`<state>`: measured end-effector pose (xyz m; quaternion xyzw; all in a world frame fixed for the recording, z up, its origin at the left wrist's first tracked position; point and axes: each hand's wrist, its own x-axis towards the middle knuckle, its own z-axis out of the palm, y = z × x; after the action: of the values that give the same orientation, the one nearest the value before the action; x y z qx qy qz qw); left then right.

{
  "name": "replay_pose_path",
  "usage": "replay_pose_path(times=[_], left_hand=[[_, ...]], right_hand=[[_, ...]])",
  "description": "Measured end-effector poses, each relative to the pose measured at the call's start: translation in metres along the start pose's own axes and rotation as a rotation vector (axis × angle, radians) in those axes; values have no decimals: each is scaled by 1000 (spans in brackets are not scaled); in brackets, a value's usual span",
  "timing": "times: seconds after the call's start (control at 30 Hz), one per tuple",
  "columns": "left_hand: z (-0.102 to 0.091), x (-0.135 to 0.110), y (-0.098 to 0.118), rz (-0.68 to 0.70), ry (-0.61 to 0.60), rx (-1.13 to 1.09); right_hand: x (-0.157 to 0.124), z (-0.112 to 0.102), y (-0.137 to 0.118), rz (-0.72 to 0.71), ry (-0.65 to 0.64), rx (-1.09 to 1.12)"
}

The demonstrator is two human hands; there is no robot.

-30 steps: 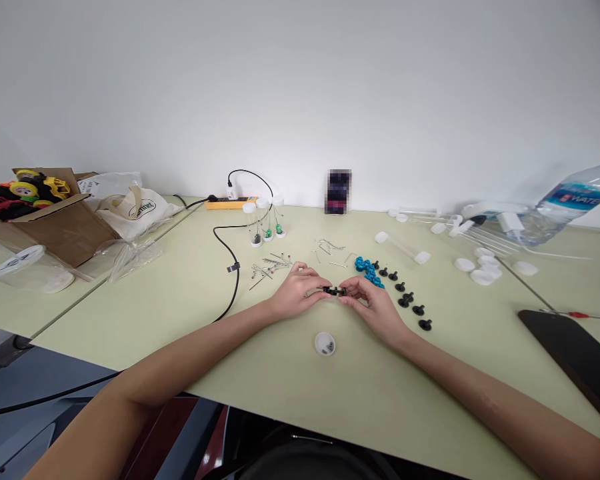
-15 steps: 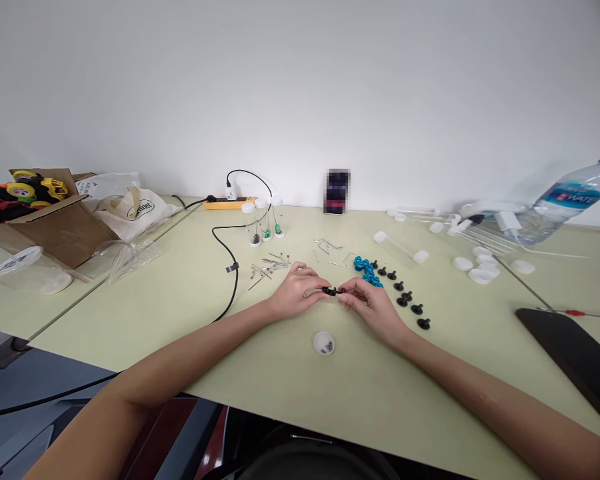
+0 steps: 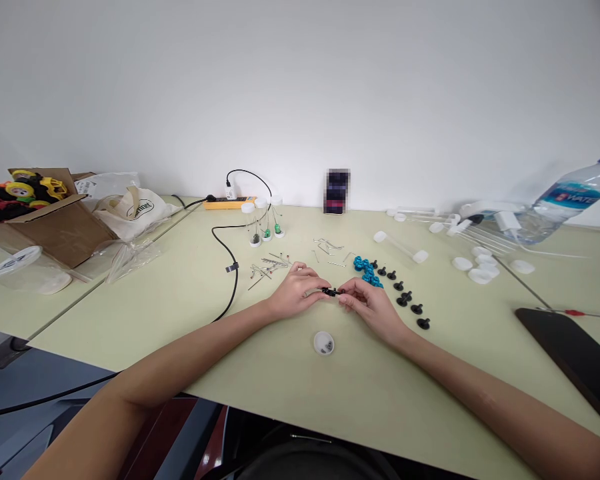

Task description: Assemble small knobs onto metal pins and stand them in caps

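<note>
Between my two hands is a small black part [image 3: 331, 291], partly covered by fingers; its exact kind is too small to tell. My left hand [image 3: 295, 291] pinches its left end with thumb and fingers. The right end is pinched by my right hand [image 3: 370, 303]. Just below sits a round white cap [image 3: 324, 343] with a few tiny dark pieces in it. To the right of my right hand, several black disc-shaped parts with stems [image 3: 403, 301] form a slanting row beside a cluster of blue parts [image 3: 365, 267].
Thin metal pins [image 3: 263, 272] and bent hex keys [image 3: 327, 247] lie beyond my hands. Three clear tubes [image 3: 266, 223] stand at the back near an orange power strip [image 3: 230, 203]. A phone [image 3: 337, 192] leans on the wall. A black tablet-like slab [image 3: 570, 357] and water bottle [image 3: 565, 203] are right.
</note>
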<state>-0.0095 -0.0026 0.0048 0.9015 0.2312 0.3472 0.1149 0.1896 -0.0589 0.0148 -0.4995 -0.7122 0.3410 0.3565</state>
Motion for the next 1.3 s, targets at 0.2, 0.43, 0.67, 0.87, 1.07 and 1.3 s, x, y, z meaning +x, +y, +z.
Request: replay_pose_path(times=[0.2, 0.43, 0.67, 0.87, 1.07, 1.3], left_hand=[[0, 0, -1, -8, -7, -4], [-1, 1, 0, -8, -25, -2], [0, 0, -3, -2, -44, -1], [1, 0, -3, 0, -31, -19], [0, 0, -2, 4, -30, -13], [1, 0, -2, 11, -38, 7]], right_hand=[[1, 1, 5, -34, 52, -5], [1, 1, 6, -61, 62, -18], [1, 1, 4, -45, 41, -9], [0, 1, -2, 4, 42, -7], [-1, -1, -6, 17, 3, -18], [1, 1, 0, 16, 16, -3]])
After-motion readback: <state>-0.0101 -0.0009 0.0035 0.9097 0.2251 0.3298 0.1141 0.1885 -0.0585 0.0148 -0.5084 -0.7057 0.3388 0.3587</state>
